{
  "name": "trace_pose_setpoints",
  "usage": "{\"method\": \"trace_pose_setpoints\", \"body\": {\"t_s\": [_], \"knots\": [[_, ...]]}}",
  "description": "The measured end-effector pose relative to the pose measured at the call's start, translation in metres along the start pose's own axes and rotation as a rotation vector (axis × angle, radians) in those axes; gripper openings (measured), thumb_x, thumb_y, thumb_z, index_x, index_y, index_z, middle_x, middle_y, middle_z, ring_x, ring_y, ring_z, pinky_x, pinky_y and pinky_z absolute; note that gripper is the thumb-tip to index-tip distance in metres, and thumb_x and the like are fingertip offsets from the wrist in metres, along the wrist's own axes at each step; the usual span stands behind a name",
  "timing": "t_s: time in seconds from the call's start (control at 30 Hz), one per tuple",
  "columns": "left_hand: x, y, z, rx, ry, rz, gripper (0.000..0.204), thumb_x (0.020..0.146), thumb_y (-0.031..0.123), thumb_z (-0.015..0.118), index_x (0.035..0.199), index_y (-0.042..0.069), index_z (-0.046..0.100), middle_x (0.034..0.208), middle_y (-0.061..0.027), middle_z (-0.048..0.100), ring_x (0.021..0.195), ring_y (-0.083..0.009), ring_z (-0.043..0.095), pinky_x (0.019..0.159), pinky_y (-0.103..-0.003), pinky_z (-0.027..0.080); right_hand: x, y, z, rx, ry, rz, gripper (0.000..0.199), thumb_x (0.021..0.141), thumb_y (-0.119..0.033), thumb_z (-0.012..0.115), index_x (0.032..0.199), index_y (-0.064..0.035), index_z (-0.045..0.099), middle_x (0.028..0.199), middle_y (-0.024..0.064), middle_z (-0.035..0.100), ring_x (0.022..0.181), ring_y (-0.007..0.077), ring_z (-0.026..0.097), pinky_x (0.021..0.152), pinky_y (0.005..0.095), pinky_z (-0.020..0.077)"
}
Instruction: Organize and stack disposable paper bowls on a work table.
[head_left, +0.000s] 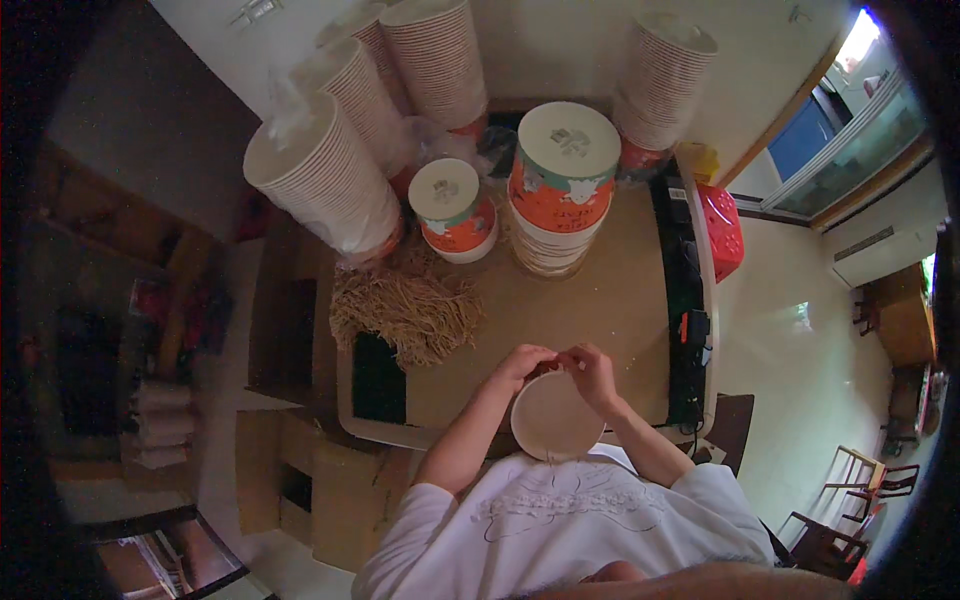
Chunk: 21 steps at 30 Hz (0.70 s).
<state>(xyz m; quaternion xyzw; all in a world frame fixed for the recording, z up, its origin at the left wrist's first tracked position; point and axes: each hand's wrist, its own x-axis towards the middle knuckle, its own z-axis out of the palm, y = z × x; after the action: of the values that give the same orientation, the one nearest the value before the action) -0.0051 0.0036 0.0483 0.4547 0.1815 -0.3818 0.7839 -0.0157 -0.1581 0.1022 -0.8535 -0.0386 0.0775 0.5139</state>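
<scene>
A round paper bowl [553,418] with a pale inside is tilted toward me, just above my lap at the near edge of the table. My left hand [527,363] pinches its far rim from the left. My right hand [592,372] grips the same rim from the right; the fingertips of both hands almost meet at the top. A heap of tan straw-like fibres [410,308] lies on the brown table [610,300] to the left of my hands.
Two lidded stacks of orange and white bowls [560,185] [455,212] stand mid-table. Tall stacks of paper cups [325,180] [660,80] line the back. A red basket [722,232] sits at the right edge, cardboard boxes [320,480] at lower left, wooden chairs [860,480] far right.
</scene>
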Motion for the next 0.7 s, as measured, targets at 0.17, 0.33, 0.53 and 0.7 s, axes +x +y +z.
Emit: {"method": "trace_pose_setpoints", "body": {"t_s": [0.17, 0.33, 0.53, 0.7], "knots": [[-0.003, 0.002, 0.004, -0.115, 0.038, 0.016, 0.010, 0.075, 0.012, 0.056, 0.079, 0.003, 0.061, 0.070, -0.0055, 0.060, 0.060, -0.0136, 0.057, 0.055, -0.025, 0.046, -0.007, -0.008, -0.008, -0.072, -0.052, -0.159, 0.012, 0.074, -0.004, 0.052, 0.083, -0.0013, 0.060, 0.078, 0.0119, 0.058, 0.076, 0.0244, 0.057, 0.061, 0.0287, 0.0461], [-0.005, 0.003, 0.003, -0.089, -0.002, -0.026, 0.011, 0.075, 0.009, 0.057, 0.083, 0.003, 0.060, 0.075, -0.0049, 0.060, 0.065, -0.0135, 0.057, 0.059, -0.026, 0.047, -0.012, -0.006, -0.009, -0.003, -0.100, -0.151, 0.019, 0.076, -0.001, 0.049, 0.093, -0.0013, 0.058, 0.087, 0.0139, 0.056, 0.076, 0.0255, 0.057, 0.064, 0.0291, 0.0461], [-0.014, 0.010, 0.012, -0.028, 0.057, -0.007, 0.010, 0.074, 0.008, 0.058, 0.083, 0.004, 0.059, 0.072, -0.0034, 0.059, 0.062, -0.0122, 0.056, 0.057, -0.025, 0.047, -0.008, 0.007, -0.011, -0.036, -0.168, -0.212, 0.019, 0.078, -0.002, 0.048, 0.095, 0.0007, 0.057, 0.089, 0.0116, 0.058, 0.078, 0.0214, 0.057, 0.065, 0.0277, 0.0461], [-0.019, 0.015, 0.020, 0.122, 0.102, 0.023, 0.009, 0.073, 0.008, 0.059, 0.081, 0.004, 0.058, 0.070, -0.0028, 0.058, 0.062, -0.0117, 0.055, 0.056, -0.025, 0.046, 0.009, 0.024, -0.012, 0.609, -0.276, 0.259, 0.017, 0.077, -0.006, 0.054, 0.091, 0.0025, 0.059, 0.083, 0.0072, 0.060, 0.075, 0.0129, 0.056, 0.066, 0.0245, 0.0453]]}}
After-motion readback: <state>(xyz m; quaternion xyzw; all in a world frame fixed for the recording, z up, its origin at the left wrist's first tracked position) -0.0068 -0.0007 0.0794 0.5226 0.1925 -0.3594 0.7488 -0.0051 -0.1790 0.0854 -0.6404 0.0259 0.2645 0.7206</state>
